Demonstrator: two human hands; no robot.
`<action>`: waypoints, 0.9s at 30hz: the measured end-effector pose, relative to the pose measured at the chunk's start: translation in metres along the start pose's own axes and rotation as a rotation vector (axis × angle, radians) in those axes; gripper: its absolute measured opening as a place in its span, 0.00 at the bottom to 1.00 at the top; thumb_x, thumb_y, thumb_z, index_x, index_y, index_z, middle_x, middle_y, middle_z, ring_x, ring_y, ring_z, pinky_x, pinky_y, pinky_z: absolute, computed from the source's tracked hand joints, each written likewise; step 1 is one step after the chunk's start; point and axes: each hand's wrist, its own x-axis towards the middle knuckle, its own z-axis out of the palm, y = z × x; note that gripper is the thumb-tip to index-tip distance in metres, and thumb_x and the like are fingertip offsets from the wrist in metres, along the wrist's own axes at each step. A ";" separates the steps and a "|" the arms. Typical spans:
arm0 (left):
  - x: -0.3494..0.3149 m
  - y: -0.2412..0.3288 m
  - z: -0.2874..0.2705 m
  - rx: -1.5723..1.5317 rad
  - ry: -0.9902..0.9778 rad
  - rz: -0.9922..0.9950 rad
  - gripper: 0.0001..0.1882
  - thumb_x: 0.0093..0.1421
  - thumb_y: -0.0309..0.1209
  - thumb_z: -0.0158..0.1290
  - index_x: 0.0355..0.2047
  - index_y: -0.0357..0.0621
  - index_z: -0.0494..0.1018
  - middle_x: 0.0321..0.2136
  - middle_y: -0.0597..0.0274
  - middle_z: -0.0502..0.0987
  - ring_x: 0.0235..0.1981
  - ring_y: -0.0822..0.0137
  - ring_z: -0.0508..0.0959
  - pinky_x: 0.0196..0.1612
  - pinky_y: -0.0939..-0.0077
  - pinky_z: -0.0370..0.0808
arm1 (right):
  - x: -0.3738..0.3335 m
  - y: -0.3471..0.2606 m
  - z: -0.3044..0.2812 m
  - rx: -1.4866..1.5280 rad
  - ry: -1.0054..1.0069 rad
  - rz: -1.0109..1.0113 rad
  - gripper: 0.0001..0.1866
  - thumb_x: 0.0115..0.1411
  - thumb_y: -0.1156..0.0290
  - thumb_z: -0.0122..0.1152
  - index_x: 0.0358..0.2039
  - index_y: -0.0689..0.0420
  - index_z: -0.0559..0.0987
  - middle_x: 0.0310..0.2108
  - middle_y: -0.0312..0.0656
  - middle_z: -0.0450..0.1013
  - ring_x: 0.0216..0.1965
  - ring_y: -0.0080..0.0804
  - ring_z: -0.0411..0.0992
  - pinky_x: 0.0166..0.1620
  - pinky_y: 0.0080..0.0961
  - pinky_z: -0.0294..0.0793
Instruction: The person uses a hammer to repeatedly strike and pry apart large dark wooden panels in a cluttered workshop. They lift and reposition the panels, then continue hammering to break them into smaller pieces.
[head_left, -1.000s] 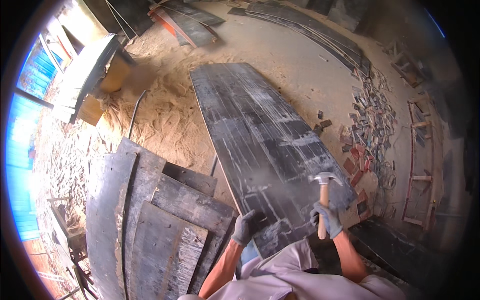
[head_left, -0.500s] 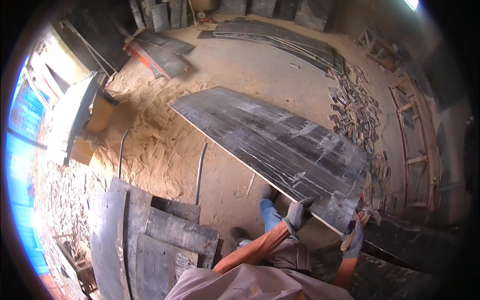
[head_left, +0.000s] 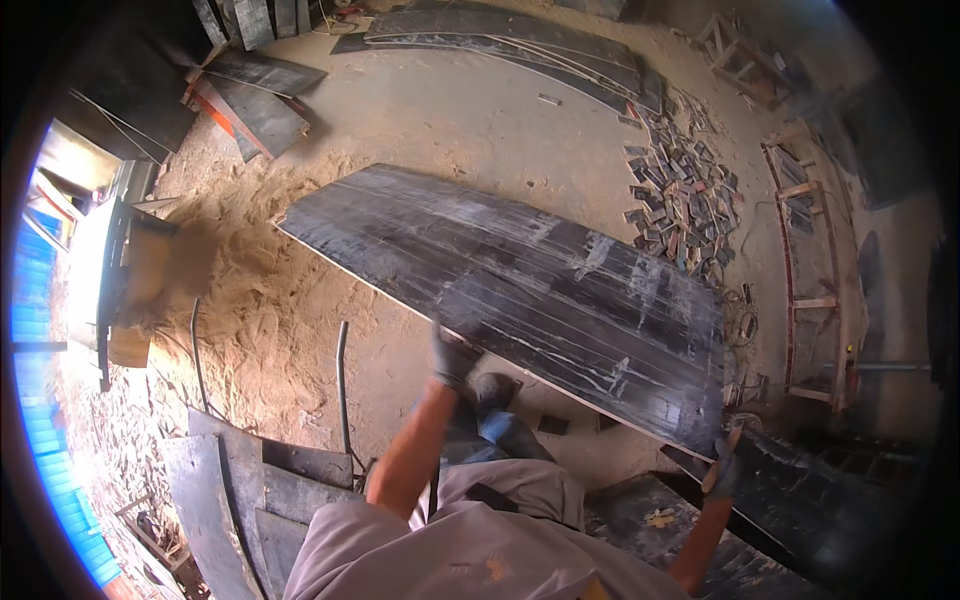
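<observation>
A long, dark plywood panel (head_left: pixel 520 290), scuffed and streaked with pale marks, slants across the middle in front of me. My left hand (head_left: pixel 453 357), gloved in grey and slightly blurred, grips its near long edge with the thumb up. At the right end, my gloved right hand (head_left: pixel 724 472) is closed by the panel's near corner. From that hand juts a brownish piece of a hammer (head_left: pixel 735 438); its head is not clear now. The fingers of both hands are partly hidden.
More dark boards (head_left: pixel 270 480) lean at the lower left beside bent metal bars (head_left: pixel 342 380). Sawdust (head_left: pixel 250 270) covers the floor at left. Small offcuts (head_left: pixel 685 185) lie heaped at right, near a wooden frame (head_left: pixel 810 300). Stacked panels (head_left: pixel 500 40) lie at the back.
My left hand has slid leftward along the panel's near edge. The panel's far end sits further left in view. My head view has shifted, and the hammer's head no longer shows clearly.
</observation>
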 end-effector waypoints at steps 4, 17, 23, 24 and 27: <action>0.075 0.119 -0.002 0.078 0.357 0.008 0.48 0.56 0.72 0.48 0.63 0.45 0.65 0.51 0.54 0.77 0.58 0.53 0.73 0.62 0.47 0.69 | 0.058 -0.041 0.033 -0.053 0.226 -0.052 0.22 0.69 0.56 0.54 0.61 0.46 0.71 0.44 0.36 0.77 0.33 0.35 0.77 0.35 0.41 0.82; 0.363 -0.071 0.000 0.410 0.577 -0.367 0.12 0.62 0.30 0.55 0.42 0.36 0.79 0.35 0.51 0.82 0.37 0.54 0.83 0.36 0.55 0.83 | 0.100 -0.164 0.404 -0.209 0.258 0.022 0.10 0.72 0.63 0.49 0.46 0.52 0.74 0.28 0.32 0.67 0.20 0.19 0.63 0.21 0.16 0.61; 0.337 -0.066 -0.058 0.263 0.520 -0.329 0.16 0.63 0.38 0.57 0.45 0.40 0.79 0.36 0.57 0.82 0.35 0.67 0.82 0.37 0.67 0.81 | 0.184 -0.088 0.528 -0.612 -0.264 0.231 0.08 0.69 0.64 0.56 0.42 0.53 0.73 0.21 0.28 0.63 0.18 0.15 0.61 0.20 0.16 0.62; 0.324 -0.045 -0.021 0.194 0.532 -0.392 0.16 0.67 0.39 0.52 0.49 0.42 0.76 0.38 0.57 0.81 0.36 0.63 0.81 0.40 0.65 0.81 | 0.203 -0.074 0.549 -0.703 -0.284 0.280 0.10 0.67 0.65 0.60 0.43 0.55 0.73 0.22 0.30 0.65 0.18 0.17 0.63 0.21 0.16 0.64; 0.305 -0.032 -0.043 0.080 0.437 -0.466 0.17 0.69 0.43 0.47 0.45 0.44 0.76 0.44 0.56 0.80 0.45 0.55 0.79 0.48 0.54 0.79 | 0.260 -0.027 0.609 -0.732 -0.442 0.246 0.11 0.67 0.64 0.60 0.39 0.59 0.73 0.22 0.32 0.68 0.19 0.19 0.66 0.21 0.19 0.66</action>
